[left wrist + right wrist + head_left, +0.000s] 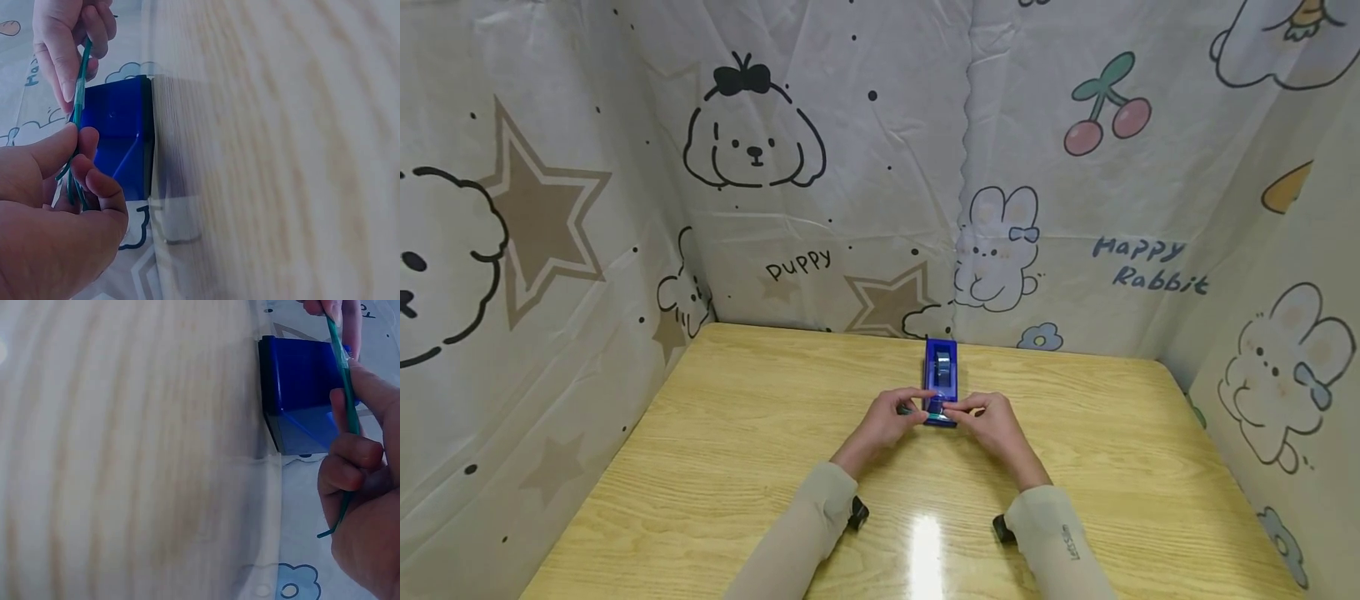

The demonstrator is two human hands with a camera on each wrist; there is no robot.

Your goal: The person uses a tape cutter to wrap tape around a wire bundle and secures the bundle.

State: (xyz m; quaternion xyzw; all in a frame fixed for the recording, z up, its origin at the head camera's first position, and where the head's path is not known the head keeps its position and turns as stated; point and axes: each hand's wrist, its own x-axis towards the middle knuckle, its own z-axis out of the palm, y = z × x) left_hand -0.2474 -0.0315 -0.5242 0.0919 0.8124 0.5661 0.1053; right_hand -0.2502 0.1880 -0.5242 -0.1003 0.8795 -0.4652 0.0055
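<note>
A blue tape dispenser point(931, 367) stands near the table's back edge, a roll of tape point(943, 369) in its well. At its front end, my left hand point(887, 418) and right hand point(992, 421) pinch a thin green wire bundle point(82, 78) between them. Clear tape point(343, 357) is wrapped around the bundle's middle. In the left wrist view, several loose green ends poke out below the left hand point(69, 187). The right wrist view has one bent end coming out under the right hand point(369, 481). Whether the bundle touches the dispenser, I cannot tell.
The wooden table point(760, 433) reaches out on both sides of the hands. Behind and beside it hangs a pale printed curtain point(865, 167) with cartoon animals. A dark wrist device point(857, 512) sits at the left sleeve, another dark device point(1003, 528) at the right.
</note>
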